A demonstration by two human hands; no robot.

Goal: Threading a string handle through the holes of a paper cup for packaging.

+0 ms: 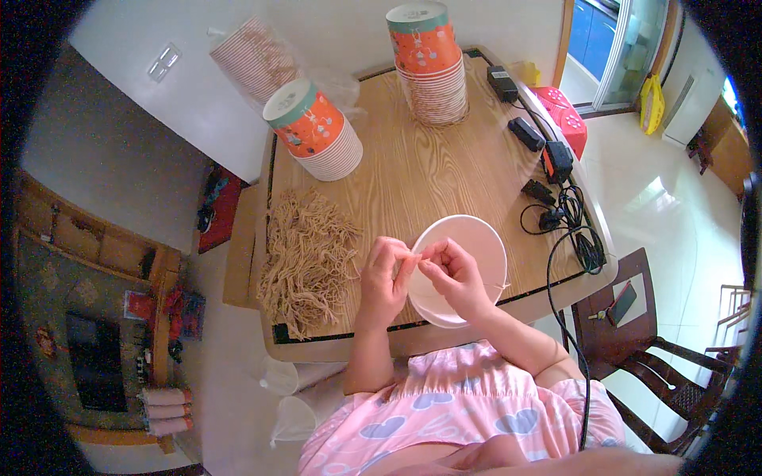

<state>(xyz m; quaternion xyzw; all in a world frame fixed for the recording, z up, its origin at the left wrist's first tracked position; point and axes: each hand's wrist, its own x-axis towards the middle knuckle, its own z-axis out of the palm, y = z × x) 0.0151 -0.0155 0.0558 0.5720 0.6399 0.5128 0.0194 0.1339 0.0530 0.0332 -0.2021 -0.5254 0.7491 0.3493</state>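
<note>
A white paper bucket (486, 252) stands open-topped at the table's near edge. Above its left rim, my left hand (386, 278) and my right hand (456, 278) meet fingertip to fingertip, both pinched closed. Whatever lies between the fingertips is too small to make out. A short pale string end (502, 285) pokes out at the bucket's right rim. Left of my left hand lies a loose heap of tan twisted cords (308, 266).
Nested printed buckets form one stack (317, 135) at the back left and a taller one (429, 67) at the back. Bagged buckets (254, 59) stand behind. Black adapters (557, 163) and coiled cable (586, 246) line the right edge; a dark wooden chair (635, 333) stands beside.
</note>
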